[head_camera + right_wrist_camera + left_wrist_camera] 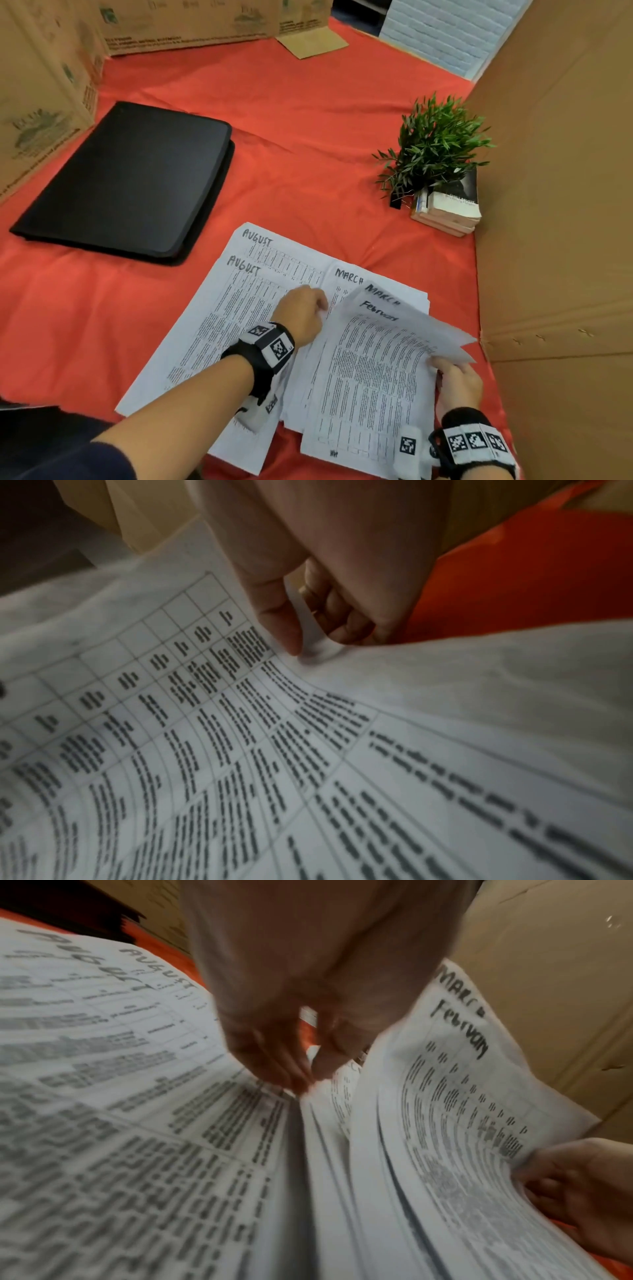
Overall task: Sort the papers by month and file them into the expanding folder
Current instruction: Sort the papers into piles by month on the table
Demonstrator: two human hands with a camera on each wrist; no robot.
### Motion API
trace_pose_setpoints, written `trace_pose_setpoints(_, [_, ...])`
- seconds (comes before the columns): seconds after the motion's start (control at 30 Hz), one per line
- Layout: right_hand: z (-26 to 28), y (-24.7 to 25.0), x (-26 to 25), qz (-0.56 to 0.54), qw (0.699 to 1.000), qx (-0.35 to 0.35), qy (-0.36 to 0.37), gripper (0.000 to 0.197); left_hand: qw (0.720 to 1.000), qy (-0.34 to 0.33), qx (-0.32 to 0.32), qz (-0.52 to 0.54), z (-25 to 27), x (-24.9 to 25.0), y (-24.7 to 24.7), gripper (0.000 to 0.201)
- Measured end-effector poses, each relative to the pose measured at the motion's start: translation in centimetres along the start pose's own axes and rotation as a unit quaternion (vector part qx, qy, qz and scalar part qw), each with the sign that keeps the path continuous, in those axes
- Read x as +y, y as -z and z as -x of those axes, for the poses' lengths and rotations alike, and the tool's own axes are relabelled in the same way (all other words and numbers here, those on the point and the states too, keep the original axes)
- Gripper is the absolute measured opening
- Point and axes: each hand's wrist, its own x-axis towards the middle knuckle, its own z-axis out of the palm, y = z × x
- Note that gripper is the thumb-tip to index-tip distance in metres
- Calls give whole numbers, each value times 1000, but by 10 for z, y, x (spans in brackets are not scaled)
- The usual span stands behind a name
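The papers (267, 329), thin, floppy and prone to sliding, lie fanned on the red counter (308, 137), the right hand (457, 380) pinching the lifted sheets' edge, the left hand (301, 317) apparently pinching another sheet, best gripped at edges.

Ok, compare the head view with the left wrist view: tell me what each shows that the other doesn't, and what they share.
Only the head view shows the black folder in full, closed and flat on the red cloth, plus the plant on a stack of books and both wristbands.

Only the left wrist view shows the left hand's fingertips down at the sheet edges, and the stacked edges themselves.

Both show the August sheets, the March sheets, and the February sheet with its right edge lifted in the right hand's grip.
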Motion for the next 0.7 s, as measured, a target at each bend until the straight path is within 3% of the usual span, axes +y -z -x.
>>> trace_pose_setpoints(0.03, [-2,-1,2,1,1000,-2,8,21,998,42,31,-21,-2,1,0,16])
trace_pose_setpoints(0.1, [-4,-2,5,5,999,-17,27,24,991,109,23,-76,-6,4,-4,30])
trace_pose_setpoints(0.23, [-6,-3,5,27,999,-35,32,20,988,121,19,-95,-12,11,-7,19])
trace_pose_setpoints(0.33, [-6,-8,-1,37,999,-22,33,20,988,81,-13,-128,-13,14,1,40])
trace_pose_setpoints(0.4, [-8,-11,-3,36,999,-11,34,19,974,37,-58,-218,-7,20,12,39])
trace_pose_setpoints(0.53, [-10,-11,-4,39,999,2,13,13,937,-93,-61,-331,5,33,24,32])
trace_pose_setpoints(0.6, [-11,-9,-1,40,999,11,-9,6,945,-136,-66,-290,6,29,23,25])
trace_pose_setpoints(0.7, [-7,-5,-4,4,1000,-21,-18,13,985,-134,-32,-101,9,16,20,28])
